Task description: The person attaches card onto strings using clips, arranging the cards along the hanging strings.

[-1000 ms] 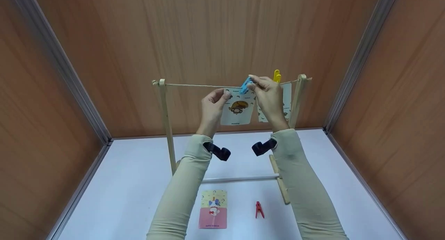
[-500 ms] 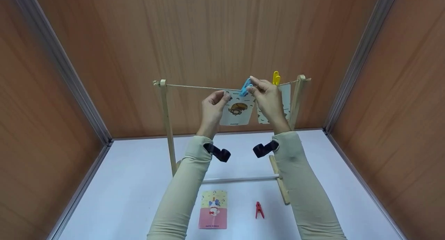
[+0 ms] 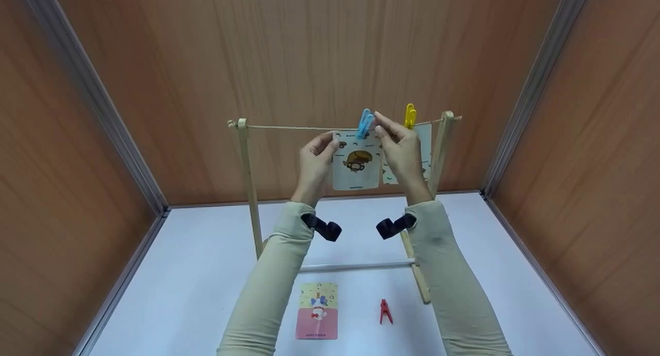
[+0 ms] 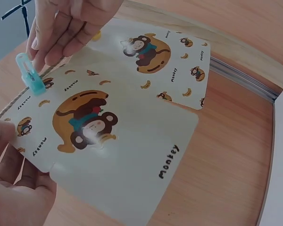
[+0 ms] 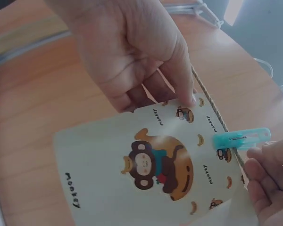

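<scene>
Pink card (image 3: 317,310) and red peg (image 3: 384,311) at frame bottom, my left hand (image 3: 315,160) pinching monkey card (image 3: 357,161) at centre, my right hand (image 3: 401,150) loose-fingered beside blue peg (image 3: 364,123) clipped on string (image 3: 294,127)

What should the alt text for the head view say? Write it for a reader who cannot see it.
A blue clothespin pins a monkey card to a string on a small wooden rack; the left hand pinches the card's edge, the right hand is beside the pin. A yellow clothespin holds a second card.
</scene>
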Demonstrator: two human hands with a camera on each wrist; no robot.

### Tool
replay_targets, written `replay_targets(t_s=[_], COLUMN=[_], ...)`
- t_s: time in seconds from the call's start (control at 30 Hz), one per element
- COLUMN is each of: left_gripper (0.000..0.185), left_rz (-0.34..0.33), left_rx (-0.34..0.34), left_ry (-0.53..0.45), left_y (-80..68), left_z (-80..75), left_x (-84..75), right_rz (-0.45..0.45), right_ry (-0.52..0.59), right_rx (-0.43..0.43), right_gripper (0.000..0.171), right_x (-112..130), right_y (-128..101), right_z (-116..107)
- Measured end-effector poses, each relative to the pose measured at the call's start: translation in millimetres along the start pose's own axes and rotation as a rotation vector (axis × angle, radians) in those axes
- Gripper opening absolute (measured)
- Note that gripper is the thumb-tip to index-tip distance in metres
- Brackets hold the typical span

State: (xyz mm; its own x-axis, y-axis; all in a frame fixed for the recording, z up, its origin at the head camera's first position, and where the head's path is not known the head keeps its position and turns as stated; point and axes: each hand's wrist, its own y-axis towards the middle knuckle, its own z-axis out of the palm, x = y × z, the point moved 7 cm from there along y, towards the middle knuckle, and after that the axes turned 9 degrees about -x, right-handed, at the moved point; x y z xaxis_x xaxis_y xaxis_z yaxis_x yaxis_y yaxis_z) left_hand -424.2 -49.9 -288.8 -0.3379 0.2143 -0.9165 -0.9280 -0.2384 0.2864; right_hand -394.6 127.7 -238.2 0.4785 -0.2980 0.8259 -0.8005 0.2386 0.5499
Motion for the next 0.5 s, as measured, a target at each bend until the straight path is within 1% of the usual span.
replay_targets(t_s=[0.1,0.23,0.37,0.5], left_gripper=[0.025,0.026,0.028,0.03], left_rz=[-0.016,-0.027,-0.034,-0.044], left_rx=[0.006,0.025,0.043,0.07], left_ry=[-0.018,-0.047,-0.037,-0.006], left_y=[-0.6,-1.8,-4.0,-7.5], left_z=[-1.8,-4.6,-11.3,-20.7], left_x=[0.9,3.8,7.9,13.0], right_rz=[-0.003,0.061,0.118,0.119], right_ry=[0.046,0.148,0.238,0.263], right_rx=[0.003,0.014,0.022,0.035], right_gripper=[0.035,0.036,0.036,0.037], right_x=[-3.3,-16.6,-30.1,-34.8], right_y=[-2.1,-5.6,-10.3,-16.5], right_z=[-0.5,-2.8,-4.8,-4.2])
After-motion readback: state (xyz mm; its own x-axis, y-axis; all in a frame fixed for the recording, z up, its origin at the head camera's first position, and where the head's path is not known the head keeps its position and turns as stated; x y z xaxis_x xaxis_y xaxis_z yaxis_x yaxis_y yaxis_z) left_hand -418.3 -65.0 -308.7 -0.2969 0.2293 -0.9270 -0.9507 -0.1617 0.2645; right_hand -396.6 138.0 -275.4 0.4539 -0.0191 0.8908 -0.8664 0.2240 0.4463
